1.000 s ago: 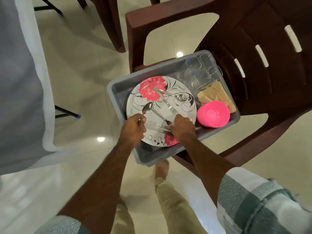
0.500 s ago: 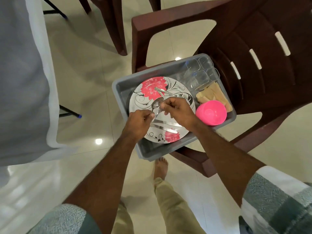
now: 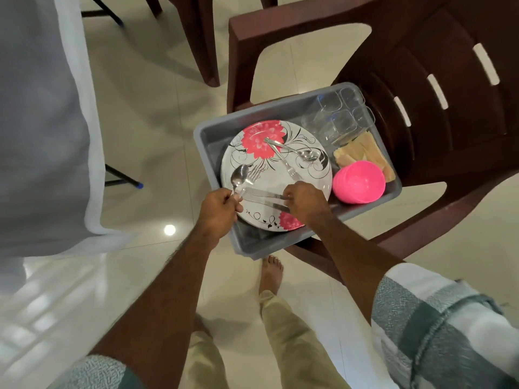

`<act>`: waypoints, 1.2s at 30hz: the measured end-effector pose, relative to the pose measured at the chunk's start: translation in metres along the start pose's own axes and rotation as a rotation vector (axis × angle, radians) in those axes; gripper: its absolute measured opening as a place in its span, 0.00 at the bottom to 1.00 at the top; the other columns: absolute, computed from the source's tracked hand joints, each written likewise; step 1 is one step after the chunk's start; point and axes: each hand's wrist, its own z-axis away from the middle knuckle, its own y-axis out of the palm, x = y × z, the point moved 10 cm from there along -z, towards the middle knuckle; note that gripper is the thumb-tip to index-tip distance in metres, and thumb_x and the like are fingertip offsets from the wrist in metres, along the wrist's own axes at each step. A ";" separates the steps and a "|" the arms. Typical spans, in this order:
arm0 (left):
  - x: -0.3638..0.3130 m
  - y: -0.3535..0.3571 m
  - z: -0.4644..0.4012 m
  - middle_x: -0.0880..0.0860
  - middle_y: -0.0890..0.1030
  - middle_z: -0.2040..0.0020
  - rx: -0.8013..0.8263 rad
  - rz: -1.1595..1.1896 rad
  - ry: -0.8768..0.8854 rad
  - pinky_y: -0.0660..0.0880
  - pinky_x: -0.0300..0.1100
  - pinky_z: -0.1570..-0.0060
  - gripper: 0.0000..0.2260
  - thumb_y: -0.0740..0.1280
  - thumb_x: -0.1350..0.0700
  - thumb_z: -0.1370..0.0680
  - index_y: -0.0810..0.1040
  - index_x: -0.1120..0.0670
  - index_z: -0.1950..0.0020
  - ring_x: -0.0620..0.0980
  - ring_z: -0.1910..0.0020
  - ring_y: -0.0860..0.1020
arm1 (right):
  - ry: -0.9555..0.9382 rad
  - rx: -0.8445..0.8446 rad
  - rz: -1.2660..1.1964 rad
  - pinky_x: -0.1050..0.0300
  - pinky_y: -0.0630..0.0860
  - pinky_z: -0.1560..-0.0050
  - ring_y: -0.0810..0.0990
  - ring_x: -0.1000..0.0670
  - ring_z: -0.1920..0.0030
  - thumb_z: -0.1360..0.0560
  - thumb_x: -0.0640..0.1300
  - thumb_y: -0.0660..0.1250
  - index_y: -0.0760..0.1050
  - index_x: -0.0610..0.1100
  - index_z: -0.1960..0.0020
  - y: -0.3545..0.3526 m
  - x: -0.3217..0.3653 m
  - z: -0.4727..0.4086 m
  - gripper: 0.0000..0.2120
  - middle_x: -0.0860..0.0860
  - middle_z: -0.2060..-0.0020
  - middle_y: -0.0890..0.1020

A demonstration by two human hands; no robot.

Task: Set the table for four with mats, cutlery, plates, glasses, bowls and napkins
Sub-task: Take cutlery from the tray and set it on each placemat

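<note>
A grey plastic tub (image 3: 213,136) sits on a brown chair. In it lies a white plate (image 3: 306,175) with red flowers. My left hand (image 3: 219,210) grips a spoon (image 3: 238,175) and a fork at the plate's left edge. My right hand (image 3: 306,202) pinches the ends of two knives (image 3: 264,196) lying across the plate. A second spoon (image 3: 307,155) and fork (image 3: 286,164) rest loose on the plate's far side. Clear glasses (image 3: 337,116), tan napkins (image 3: 365,150) and stacked pink bowls (image 3: 359,181) fill the tub's right end.
The brown chair (image 3: 421,66) holds the tub; its backrest rises at the right. A table with a white cloth (image 3: 42,122) is at the left, its dark legs beneath. Another chair leg (image 3: 202,37) stands behind. My bare foot (image 3: 271,270) is under the tub's near corner.
My right hand has moved from near the spoon at the plate's middle back to the near edge, onto the knives. My left hand still holds the spoon, now with a fork beside it.
</note>
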 end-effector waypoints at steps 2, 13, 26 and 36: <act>0.003 0.000 0.004 0.55 0.82 0.61 0.009 0.006 -0.007 0.69 0.33 0.75 0.09 0.62 0.61 0.17 0.78 0.66 0.49 0.45 0.71 0.74 | -0.055 -0.014 0.183 0.49 0.74 0.48 0.80 0.45 0.50 0.23 0.48 0.69 0.80 0.51 0.46 0.004 0.014 -0.001 0.06 0.50 0.52 0.80; 0.017 -0.014 0.010 0.58 0.85 0.55 -0.032 0.055 -0.022 0.72 0.33 0.74 0.08 0.60 0.61 0.16 0.79 0.62 0.47 0.42 0.73 0.77 | -0.053 0.053 0.353 0.43 0.71 0.40 0.75 0.43 0.39 0.25 0.42 0.70 0.69 0.43 0.37 0.025 0.025 -0.011 0.19 0.46 0.42 0.74; 0.033 -0.026 0.022 0.51 0.85 0.59 -0.029 0.018 -0.022 0.72 0.38 0.68 0.08 0.60 0.60 0.16 0.78 0.57 0.50 0.46 0.69 0.79 | -0.140 -0.112 0.243 0.47 0.75 0.49 0.80 0.44 0.50 0.23 0.45 0.66 0.75 0.47 0.46 0.019 0.032 0.001 0.06 0.49 0.52 0.78; 0.033 -0.014 0.024 0.53 0.85 0.58 -0.005 0.035 -0.018 0.72 0.32 0.73 0.08 0.61 0.59 0.16 0.77 0.56 0.52 0.45 0.71 0.78 | -0.062 -0.094 0.190 0.46 0.74 0.47 0.77 0.44 0.45 0.21 0.48 0.68 0.76 0.47 0.42 0.038 0.034 0.008 0.09 0.49 0.47 0.77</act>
